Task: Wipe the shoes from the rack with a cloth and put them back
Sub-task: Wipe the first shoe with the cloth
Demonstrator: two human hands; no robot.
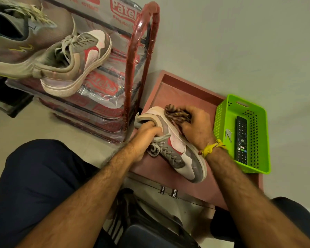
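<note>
A grey, white and red sneaker [184, 154] lies on a pinkish low table [179, 90], toe pointing toward me. My left hand [143, 138] has its fingers curled into the shoe's opening and grips it. My right hand [195, 126] holds a crumpled brown patterned cloth [176, 113] against the shoe's heel side. The matching sneaker [73, 63] sits on the top shelf of the plastic-wrapped red shoe rack [132, 59] at the upper left, beside a larger grey running shoe [16, 42].
A bright green plastic basket [258, 122] stands on the table right of my right hand, holding a black remote [241, 140] and a small key. My knees in dark trousers fill the lower frame. A plain wall lies behind the table.
</note>
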